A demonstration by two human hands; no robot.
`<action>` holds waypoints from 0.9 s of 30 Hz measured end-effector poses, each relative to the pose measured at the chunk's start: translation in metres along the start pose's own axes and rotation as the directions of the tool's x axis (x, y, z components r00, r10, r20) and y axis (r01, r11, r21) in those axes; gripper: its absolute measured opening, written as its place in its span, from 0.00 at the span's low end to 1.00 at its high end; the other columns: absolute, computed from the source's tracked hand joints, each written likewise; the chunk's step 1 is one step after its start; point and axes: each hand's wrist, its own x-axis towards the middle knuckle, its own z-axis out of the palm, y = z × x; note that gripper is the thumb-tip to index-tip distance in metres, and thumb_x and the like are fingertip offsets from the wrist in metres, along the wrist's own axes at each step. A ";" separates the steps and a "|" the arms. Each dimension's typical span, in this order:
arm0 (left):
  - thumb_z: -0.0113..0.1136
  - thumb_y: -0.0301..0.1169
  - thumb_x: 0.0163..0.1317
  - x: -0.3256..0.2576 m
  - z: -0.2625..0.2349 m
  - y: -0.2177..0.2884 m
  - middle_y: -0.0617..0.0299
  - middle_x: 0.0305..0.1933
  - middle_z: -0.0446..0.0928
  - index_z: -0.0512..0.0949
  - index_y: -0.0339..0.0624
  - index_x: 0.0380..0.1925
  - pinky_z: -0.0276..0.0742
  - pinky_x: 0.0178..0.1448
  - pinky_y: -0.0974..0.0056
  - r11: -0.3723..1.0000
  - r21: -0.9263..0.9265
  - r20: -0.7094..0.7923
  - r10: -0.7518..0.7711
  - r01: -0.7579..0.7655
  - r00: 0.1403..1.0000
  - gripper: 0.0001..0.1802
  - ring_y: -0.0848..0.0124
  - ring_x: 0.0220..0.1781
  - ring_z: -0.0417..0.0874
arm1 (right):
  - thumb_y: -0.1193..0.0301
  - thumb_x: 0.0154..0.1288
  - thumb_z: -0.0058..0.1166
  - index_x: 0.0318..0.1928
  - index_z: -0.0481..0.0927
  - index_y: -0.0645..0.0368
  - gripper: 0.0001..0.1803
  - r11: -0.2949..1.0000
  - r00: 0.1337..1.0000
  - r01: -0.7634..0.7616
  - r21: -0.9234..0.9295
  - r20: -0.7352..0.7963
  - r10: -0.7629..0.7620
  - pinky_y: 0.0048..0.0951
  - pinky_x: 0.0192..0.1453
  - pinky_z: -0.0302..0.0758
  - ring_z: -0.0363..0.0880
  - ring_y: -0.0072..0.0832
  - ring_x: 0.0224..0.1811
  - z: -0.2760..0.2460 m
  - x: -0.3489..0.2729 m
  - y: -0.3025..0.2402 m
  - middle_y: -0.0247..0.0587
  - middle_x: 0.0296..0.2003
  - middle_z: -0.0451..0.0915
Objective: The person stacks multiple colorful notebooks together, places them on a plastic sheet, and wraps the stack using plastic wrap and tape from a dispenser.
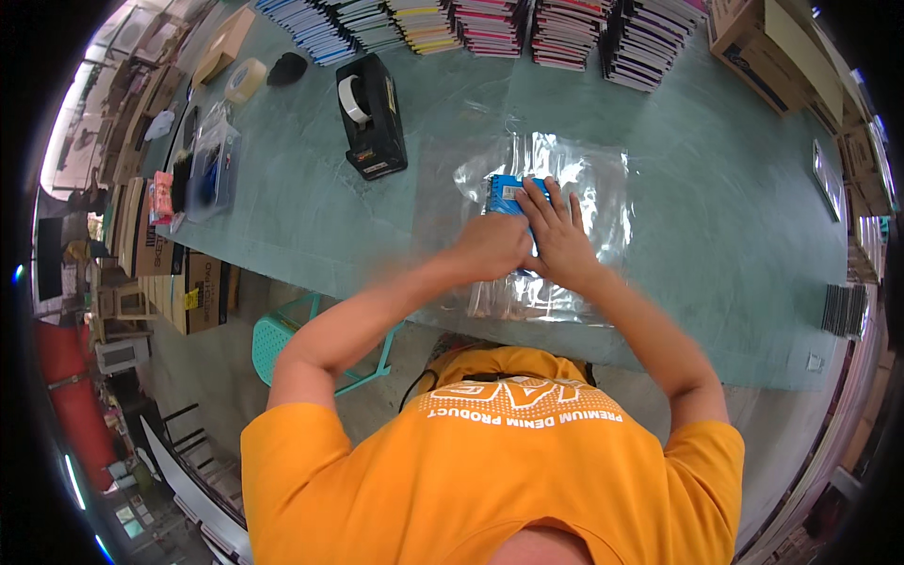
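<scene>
A blue flat packet (pixel 506 191) lies on a stack of clear plastic bags (pixel 574 169) on the green table (pixel 716 235). My right hand (pixel 557 235) presses flat on the packet with fingers spread. My left hand (pixel 490 247) is closed beside it at the packet's lower left edge, blurred by motion; what it grips is hidden. Both forearms reach in from the lower edge over the table's near edge.
A black tape dispenser (pixel 374 115) stands left of the bags. Rows of stacked booklets (pixel 490 26) line the far edge. A tape roll (pixel 245 80) and small items lie at far left, cardboard boxes (pixel 772 47) at far right. A teal stool (pixel 282 330) stands below the table.
</scene>
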 end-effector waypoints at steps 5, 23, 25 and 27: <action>0.48 0.33 0.55 0.010 0.002 0.015 0.47 0.29 0.78 0.75 0.37 0.27 0.73 0.39 0.49 0.981 0.195 0.141 -0.054 0.025 0.989 0.11 0.50 0.33 0.80 | 0.46 0.52 0.53 0.66 0.57 0.56 0.45 0.996 1.000 -0.010 0.083 -0.023 0.012 0.63 0.67 0.42 0.41 0.46 0.72 0.002 -0.002 -0.001 0.41 0.69 0.50; 0.52 0.33 0.53 0.007 0.010 0.017 0.46 0.34 0.79 0.75 0.34 0.30 0.75 0.40 0.50 0.952 0.261 0.088 -0.189 0.161 0.978 0.12 0.51 0.37 0.81 | 0.79 0.49 0.56 0.61 0.64 0.46 0.36 0.944 0.959 -0.167 0.283 0.270 0.089 0.39 0.53 0.72 0.75 0.42 0.50 -0.100 0.065 0.028 0.45 0.52 0.74; 0.52 0.34 0.53 0.008 0.012 0.014 0.46 0.33 0.79 0.75 0.33 0.29 0.75 0.40 0.50 0.965 0.257 0.079 -0.071 0.049 0.994 0.13 0.50 0.37 0.81 | 0.78 0.48 0.58 0.61 0.65 0.46 0.36 0.925 0.902 0.245 0.292 0.283 -0.328 0.39 0.53 0.72 0.73 0.41 0.52 -0.066 0.027 0.028 0.36 0.53 0.73; 0.51 0.35 0.53 0.007 0.003 0.023 0.45 0.33 0.79 0.76 0.34 0.28 0.75 0.41 0.50 0.976 0.194 0.105 -0.126 0.104 0.987 0.13 0.50 0.37 0.80 | 0.79 0.49 0.57 0.62 0.63 0.49 0.37 0.902 0.942 0.091 0.422 0.258 -0.216 0.38 0.55 0.71 0.72 0.42 0.53 -0.061 0.014 0.025 0.40 0.54 0.72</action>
